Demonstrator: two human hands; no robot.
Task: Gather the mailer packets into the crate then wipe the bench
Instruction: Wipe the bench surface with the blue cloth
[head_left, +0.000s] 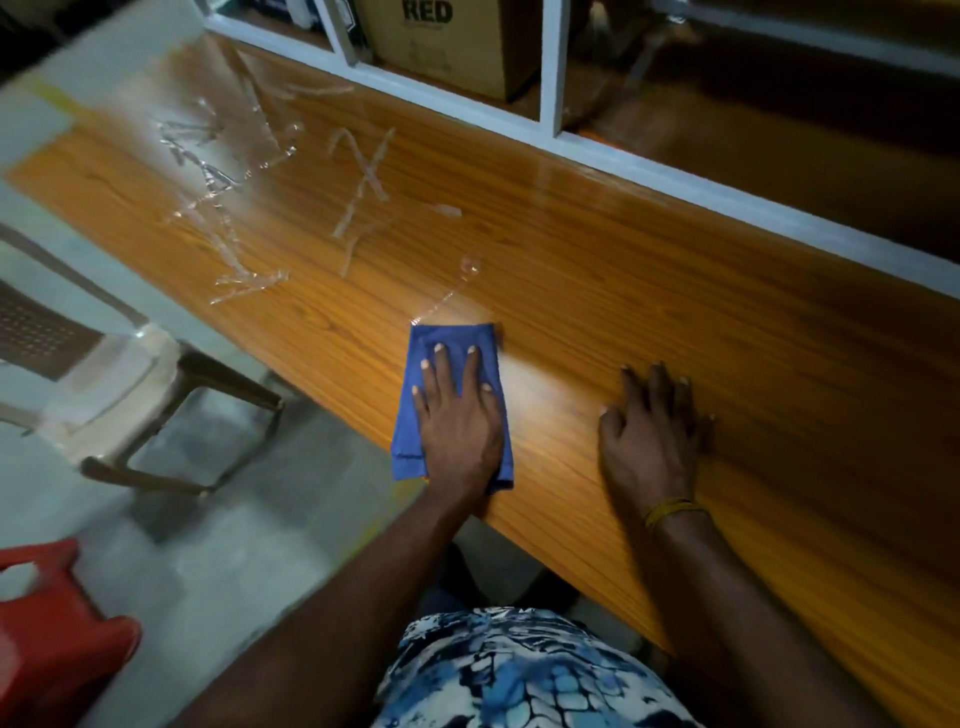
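Bench (623, 291): left hand (457, 415) flat on blue cloth (452, 343); right hand (649, 431) flat.

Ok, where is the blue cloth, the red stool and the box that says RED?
blue cloth (457, 338): head view, top edge above the fingertips.
red stool (47, 649): head view, its seat at the lower left.
cardboard box (441, 47): head view, front face under the printed word.

"RED" in bold dark letters on cardboard box (447, 47) on shelf, smaller print beneath seemingly illegible
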